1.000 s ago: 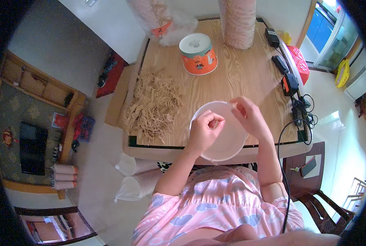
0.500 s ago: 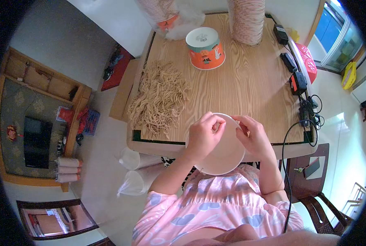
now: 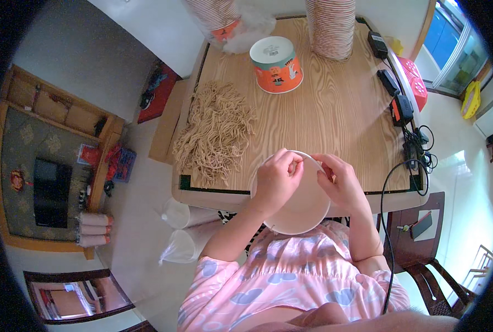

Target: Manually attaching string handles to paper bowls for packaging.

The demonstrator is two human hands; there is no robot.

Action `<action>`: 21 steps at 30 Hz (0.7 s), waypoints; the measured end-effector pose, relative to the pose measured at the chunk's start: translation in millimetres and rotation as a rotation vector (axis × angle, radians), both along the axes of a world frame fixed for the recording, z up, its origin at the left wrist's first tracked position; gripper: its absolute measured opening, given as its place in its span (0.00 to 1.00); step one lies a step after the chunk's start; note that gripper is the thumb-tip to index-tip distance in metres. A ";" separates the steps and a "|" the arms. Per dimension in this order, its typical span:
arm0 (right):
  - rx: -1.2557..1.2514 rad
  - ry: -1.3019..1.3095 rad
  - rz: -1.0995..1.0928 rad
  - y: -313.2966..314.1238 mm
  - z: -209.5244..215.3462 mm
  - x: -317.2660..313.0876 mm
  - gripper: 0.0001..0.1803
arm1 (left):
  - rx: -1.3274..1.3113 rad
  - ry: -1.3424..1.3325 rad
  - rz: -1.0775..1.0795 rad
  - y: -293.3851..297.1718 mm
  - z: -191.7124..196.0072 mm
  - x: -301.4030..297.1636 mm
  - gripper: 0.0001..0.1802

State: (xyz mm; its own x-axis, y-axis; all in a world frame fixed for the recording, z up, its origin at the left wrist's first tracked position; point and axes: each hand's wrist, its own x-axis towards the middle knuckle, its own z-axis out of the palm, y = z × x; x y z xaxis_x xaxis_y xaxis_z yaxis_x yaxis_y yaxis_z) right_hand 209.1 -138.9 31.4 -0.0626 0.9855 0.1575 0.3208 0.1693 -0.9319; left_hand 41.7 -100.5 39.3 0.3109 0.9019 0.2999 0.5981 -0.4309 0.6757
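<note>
A white paper bucket [image 3: 299, 207] tilts between my hands at the table's near edge, its open mouth turned up toward me. My left hand [image 3: 279, 180] is closed at the far left of its rim, fingers curled and thumb bent inward. Across from it, my right hand [image 3: 340, 182] pinches the rim at the right. Any small thing between the fingertips is too hidden to make out. A tiny dark spot shows on the rim nearest me. To the left lies a loose heap of tan cords [image 3: 216, 133]. Farther back, an orange printed paper bucket [image 3: 278, 72] stands upside down.
Tall stacks of nested buckets rise at the back, one at the right [image 3: 330, 30] and one in clear plastic [image 3: 216, 16]. Black power adapters [image 3: 402, 110] and cables line the table's right edge. Wrapped bucket stacks [image 3: 188, 243] lie on the floor. A dark chair [image 3: 412, 243] stands at right.
Almost nothing differs. My left hand has shifted very slightly upward at the rim, while the bucket and right hand stay nearly in place.
</note>
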 end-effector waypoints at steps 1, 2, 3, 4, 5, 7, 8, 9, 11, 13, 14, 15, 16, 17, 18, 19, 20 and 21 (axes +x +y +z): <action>-0.001 -0.009 -0.001 0.2 -0.5 0.4 0.18 | -0.006 0.011 0.001 0.1 0.2 0.3 0.04; -0.001 -0.009 -0.003 0.3 -0.9 0.7 0.18 | -0.012 0.022 0.001 0.2 0.4 0.5 0.05; 0.008 -0.008 -0.002 0.4 -1.3 0.9 0.18 | -0.012 0.024 0.000 0.2 0.9 0.8 0.05; 0.018 -0.007 -0.001 0.4 -1.4 1.2 0.18 | -0.003 0.027 -0.007 0.2 1.3 1.0 0.05; 0.019 -0.006 -0.002 0.6 -1.3 1.6 0.18 | 0.006 0.031 -0.014 0.2 1.6 1.4 0.05; 0.014 -0.001 0.008 0.9 -1.1 1.7 0.18 | 0.022 0.033 -0.013 0.5 -0.1 1.1 0.05; 0.014 0.001 0.009 0.9 -0.8 1.7 0.18 | 0.038 0.033 -0.015 0.7 -0.6 1.0 0.05; 0.014 0.002 0.009 0.9 -0.5 2.0 0.18 | 0.038 0.036 -0.016 1.1 -0.1 1.7 0.05; 0.014 0.006 0.008 1.5 -1.5 2.2 0.18 | 0.023 0.058 0.008 1.8 1.1 3.1 0.06; -0.014 0.037 0.034 2.7 -5.0 1.7 0.18 | 0.026 0.079 0.000 2.5 1.0 3.9 0.06; -0.013 0.042 0.032 3.2 -6.3 1.6 0.18 | 0.028 0.097 -0.007 3.0 0.7 4.1 0.06; -0.015 0.014 0.045 3.6 -7.3 1.9 0.18 | 0.028 0.101 -0.011 3.4 0.2 4.3 0.06; -0.017 -0.013 0.057 3.8 -7.9 2.2 0.17 | 0.038 0.130 -0.014 3.5 -0.4 4.2 0.06; -0.017 -0.009 0.053 3.7 -8.0 2.7 0.17 | 0.049 0.158 -0.018 3.5 -0.6 4.3 0.06; -0.019 0.005 0.050 3.4 -8.3 2.9 0.17 | 0.048 0.163 -0.023 3.6 -0.7 4.3 0.06; -0.021 0.018 0.046 3.2 -8.7 3.1 0.17 | 0.043 0.164 -0.024 3.6 -0.8 4.3 0.06; -0.022 0.023 0.040 3.1 -9.3 3.5 0.17 | 0.038 0.165 -0.025 3.6 -1.0 4.5 0.06; -0.029 0.033 0.041 3.3 -9.5 4.2 0.18 | 0.038 0.169 -0.031 3.6 -1.6 4.9 0.06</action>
